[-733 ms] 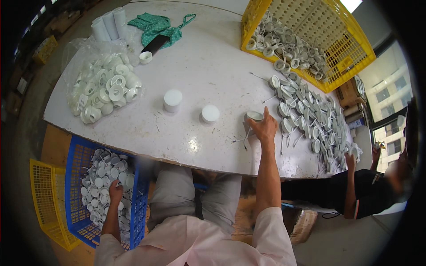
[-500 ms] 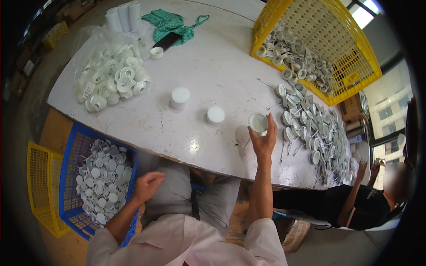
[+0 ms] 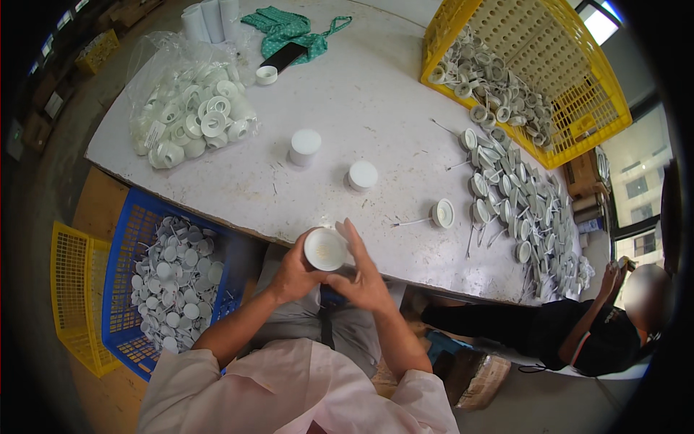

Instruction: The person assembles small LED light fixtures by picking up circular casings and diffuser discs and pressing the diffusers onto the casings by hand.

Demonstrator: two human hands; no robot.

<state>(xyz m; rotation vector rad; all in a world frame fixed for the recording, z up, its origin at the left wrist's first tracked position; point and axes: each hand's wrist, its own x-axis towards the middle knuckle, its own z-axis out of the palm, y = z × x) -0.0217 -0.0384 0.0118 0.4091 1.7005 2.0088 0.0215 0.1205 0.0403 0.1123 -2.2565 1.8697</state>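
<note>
Head view shows a white cup [image 3: 325, 249] held at the near edge of the table [image 3: 376, 108], above the person's lap [image 3: 285, 318]. The left hand [image 3: 290, 275] grasps it around its left side, while the right hand [image 3: 365, 286] curves beside its right side, thumb close to the rim (whether that thumb presses on the cup cannot be told). Because the cup is at the table's edge, a slip seems the likeliest trouble: if the left hand loosened without firm support from the right, it could fall into the lap or to the floor. To the right, a loose cup [image 3: 443, 213] lies with its wire [image 3: 412, 223] pointing left, so a sleeve or finger brushing past might snag the wire and drag it along. Farther off, a white cylinder [image 3: 306, 147] and a shorter cylinder [image 3: 362, 176] stand upright near each other; a careless reach could topple either. At the right, the pile of wired cups [image 3: 504, 210] spreads toward the near edge, where a bump might tip some off.
</note>
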